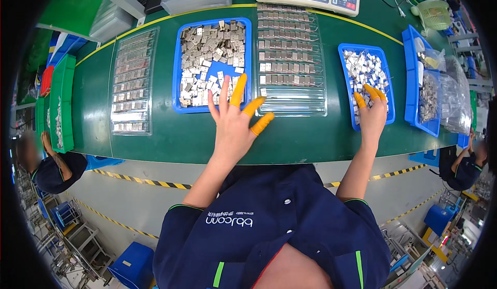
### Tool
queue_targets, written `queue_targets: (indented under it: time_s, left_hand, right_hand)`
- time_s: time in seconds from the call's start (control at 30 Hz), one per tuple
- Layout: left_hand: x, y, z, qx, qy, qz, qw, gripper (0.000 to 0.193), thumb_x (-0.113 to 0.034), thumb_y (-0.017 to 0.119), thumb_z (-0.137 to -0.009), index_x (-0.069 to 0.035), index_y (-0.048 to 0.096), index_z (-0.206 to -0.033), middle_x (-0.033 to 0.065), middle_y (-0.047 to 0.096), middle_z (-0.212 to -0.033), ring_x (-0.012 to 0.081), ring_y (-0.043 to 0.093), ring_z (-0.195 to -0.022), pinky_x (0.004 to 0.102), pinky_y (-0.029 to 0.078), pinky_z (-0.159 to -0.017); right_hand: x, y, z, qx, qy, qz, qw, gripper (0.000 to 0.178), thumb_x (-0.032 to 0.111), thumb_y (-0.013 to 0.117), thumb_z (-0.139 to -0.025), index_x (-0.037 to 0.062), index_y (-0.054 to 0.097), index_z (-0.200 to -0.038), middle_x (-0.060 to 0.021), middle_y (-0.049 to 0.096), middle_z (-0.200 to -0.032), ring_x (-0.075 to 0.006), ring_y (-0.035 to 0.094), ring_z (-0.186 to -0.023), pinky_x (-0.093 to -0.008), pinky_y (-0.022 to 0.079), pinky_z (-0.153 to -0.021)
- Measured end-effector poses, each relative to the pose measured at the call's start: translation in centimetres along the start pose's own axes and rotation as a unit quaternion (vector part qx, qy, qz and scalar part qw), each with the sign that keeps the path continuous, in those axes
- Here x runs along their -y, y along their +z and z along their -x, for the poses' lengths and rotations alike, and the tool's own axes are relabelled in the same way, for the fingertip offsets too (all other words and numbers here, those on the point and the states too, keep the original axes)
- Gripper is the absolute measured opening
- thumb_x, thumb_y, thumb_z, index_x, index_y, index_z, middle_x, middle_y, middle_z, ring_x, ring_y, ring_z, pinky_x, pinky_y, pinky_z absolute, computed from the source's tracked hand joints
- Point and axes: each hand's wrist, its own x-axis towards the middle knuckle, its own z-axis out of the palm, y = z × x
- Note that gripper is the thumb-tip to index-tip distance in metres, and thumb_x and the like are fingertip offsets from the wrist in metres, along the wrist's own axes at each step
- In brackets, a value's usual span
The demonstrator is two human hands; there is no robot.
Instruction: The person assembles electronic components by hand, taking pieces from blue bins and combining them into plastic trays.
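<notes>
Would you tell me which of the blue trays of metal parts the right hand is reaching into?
The narrow middle blue tray, right of the clear tray. The right hand rests its fingers inside; the left hand is at the wide blue tray.

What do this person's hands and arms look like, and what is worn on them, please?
The left hand wears orange finger cots on three fingers; its other two are uncovered. The right hand shows orange cots on its visible fingertips. The forearms are uncovered. The short sleeves are dark navy with thin green piping at the cuffs.
</notes>
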Motion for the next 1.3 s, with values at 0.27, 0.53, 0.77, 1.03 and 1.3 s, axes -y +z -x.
queue_targets:
  time_s: [0.27, 0.53, 0.77, 1.03, 1.3]
  left_hand:
    - [6.4, -1.0, -2.7, -0.169, -0.081, -0.038, 0.982, 0.02, -0.016, 0.069, -0.07, -0.011, 0.068, -0.09, 0.0055, 0.061, -0.094, 0.0249, 0.05, -0.097, 0.0394, 0.03, -0.092]
    - [7.4, -0.8, -4.7, -0.075, -0.082, -0.099, 0.989, 0.02, -0.022, 0.069, -0.072, -0.007, 0.068, -0.086, 0.0109, 0.061, -0.089, 0.0251, 0.05, -0.091, 0.0367, 0.031, -0.085]
    - [7.0, -1.3, -5.3, -0.031, -0.124, -0.013, 0.992, 0.017, -0.016, 0.07, -0.073, -0.004, 0.065, -0.084, 0.0093, 0.063, -0.085, 0.023, 0.054, -0.083, 0.0334, 0.038, -0.078]
    - [4.5, -2.0, -4.2, -0.083, -0.187, 0.543, 0.814, 0.026, 0.002, 0.062, -0.08, 0.006, 0.056, -0.105, 0.0136, 0.063, -0.095, 0.0217, 0.063, -0.086, 0.0249, 0.051, -0.073]
    - [2.6, -1.6, -3.2, -0.008, -0.192, 0.689, 0.699, 0.027, 0.001, 0.062, -0.08, 0.005, 0.058, -0.106, 0.0161, 0.063, -0.096, 0.0234, 0.064, -0.086, 0.026, 0.053, -0.072]
  right_hand:
    - [-0.2, 0.0, -0.8, 0.024, 0.079, -0.034, 0.996, 0.03, 0.019, 0.072, -0.071, 0.0038, 0.066, -0.096, -0.013, 0.061, -0.094, -0.0285, 0.06, -0.081, -0.0355, 0.048, -0.068]
    - [-0.9, 0.8, -1.5, 0.035, 0.062, 0.026, 0.997, 0.028, 0.021, 0.071, -0.072, 0.0039, 0.067, -0.094, -0.013, 0.06, -0.09, -0.0282, 0.058, -0.077, -0.036, 0.046, -0.066]
    - [-0.9, 0.1, -1.2, -0.011, 0.131, -0.035, 0.991, 0.02, 0.017, 0.074, -0.069, 0.0111, 0.071, -0.088, -0.0086, 0.066, -0.079, -0.0223, 0.061, -0.068, -0.0323, 0.046, -0.061]
    - [-2.6, 0.9, -1.9, -0.17, 0.068, -0.277, 0.943, 0.016, 0.001, 0.066, -0.075, -0.0029, 0.065, -0.091, -0.0057, 0.068, -0.083, -0.012, 0.064, -0.079, -0.0229, 0.05, -0.073]
    - [-1.9, 0.5, -1.5, -0.1, 0.096, -0.174, 0.975, 0.019, 0.002, 0.068, -0.074, -0.0018, 0.067, -0.092, -0.0108, 0.067, -0.081, -0.0135, 0.063, -0.072, -0.0243, 0.05, -0.066]
